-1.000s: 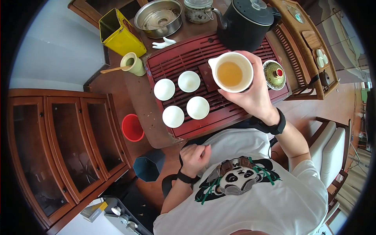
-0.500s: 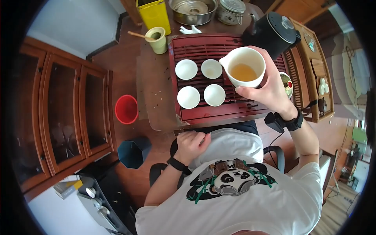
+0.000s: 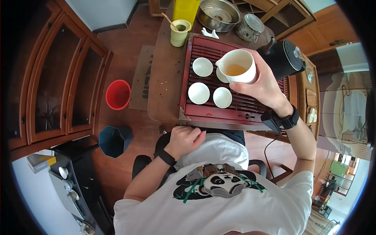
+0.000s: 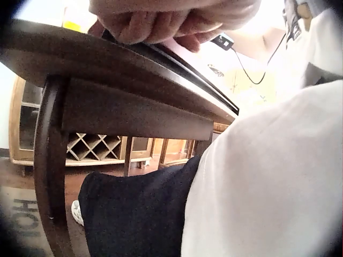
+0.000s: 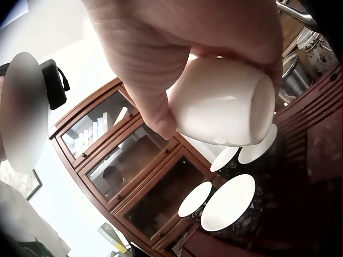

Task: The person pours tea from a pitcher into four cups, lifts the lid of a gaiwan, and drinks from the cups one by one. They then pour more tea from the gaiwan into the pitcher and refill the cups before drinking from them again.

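Note:
My right hand (image 3: 266, 84) grips a white spouted tea pitcher (image 3: 244, 58), with thumb and fingers round its sides. Amber tea (image 3: 235, 70) lies inside, and the pitcher tilts towards its spout. It is held above the red slatted tea tray (image 3: 213, 113). Small white cups stand in two rows there: a back-left cup (image 3: 202, 67), a front-left cup (image 3: 199, 93), a front-right cup (image 3: 222, 97) and a back-right cup (image 3: 220, 76) partly hidden under the pitcher. In the right wrist view the cups' outsides look dark. Loosely curled and holding nothing, my left hand (image 3: 184, 140) rests near the table's front edge.
A black kettle (image 3: 284, 58) stands right of the tray. Behind it are a glass jar (image 3: 250, 27), a steel bowl (image 3: 219, 15) and a white hand-shaped ornament (image 3: 210, 33). A pale green pot (image 3: 179, 38) with a wooden stick stands left. Red (image 3: 118, 94) and blue bins (image 3: 115, 141) are on the floor.
The head view has turned, so the table has shifted. The pitcher has moved over the back-right cup and tipped further towards its spout. My left hand keeps its loose curl.

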Demonstrator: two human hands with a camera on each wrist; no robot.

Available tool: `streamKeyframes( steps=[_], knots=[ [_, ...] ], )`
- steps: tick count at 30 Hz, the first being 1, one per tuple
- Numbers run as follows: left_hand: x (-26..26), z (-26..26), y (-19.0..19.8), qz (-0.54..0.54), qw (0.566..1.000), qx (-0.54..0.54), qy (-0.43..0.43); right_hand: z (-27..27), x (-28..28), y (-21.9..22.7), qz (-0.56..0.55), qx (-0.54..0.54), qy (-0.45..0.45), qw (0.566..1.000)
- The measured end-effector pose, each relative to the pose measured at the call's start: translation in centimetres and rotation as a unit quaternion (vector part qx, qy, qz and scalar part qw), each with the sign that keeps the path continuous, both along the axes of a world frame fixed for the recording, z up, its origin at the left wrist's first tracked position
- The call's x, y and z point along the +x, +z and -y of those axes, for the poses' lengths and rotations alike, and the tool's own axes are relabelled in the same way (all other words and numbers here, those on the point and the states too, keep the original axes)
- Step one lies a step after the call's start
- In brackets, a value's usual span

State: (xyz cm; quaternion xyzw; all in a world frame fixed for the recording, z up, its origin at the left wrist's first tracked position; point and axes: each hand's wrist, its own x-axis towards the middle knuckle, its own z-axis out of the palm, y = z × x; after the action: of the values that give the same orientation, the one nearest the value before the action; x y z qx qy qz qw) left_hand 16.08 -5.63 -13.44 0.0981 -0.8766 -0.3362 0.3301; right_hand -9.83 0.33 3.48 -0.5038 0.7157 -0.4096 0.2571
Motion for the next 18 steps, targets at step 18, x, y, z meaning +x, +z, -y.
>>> streamKeyframes(
  steps=[18],
  knots=[
    [0.1,0.1,-0.3,-0.016,1.0,0.014,0.007,2.6,-0.1,1.9,-0.023,0.071,0.034,0.997]
  ],
)
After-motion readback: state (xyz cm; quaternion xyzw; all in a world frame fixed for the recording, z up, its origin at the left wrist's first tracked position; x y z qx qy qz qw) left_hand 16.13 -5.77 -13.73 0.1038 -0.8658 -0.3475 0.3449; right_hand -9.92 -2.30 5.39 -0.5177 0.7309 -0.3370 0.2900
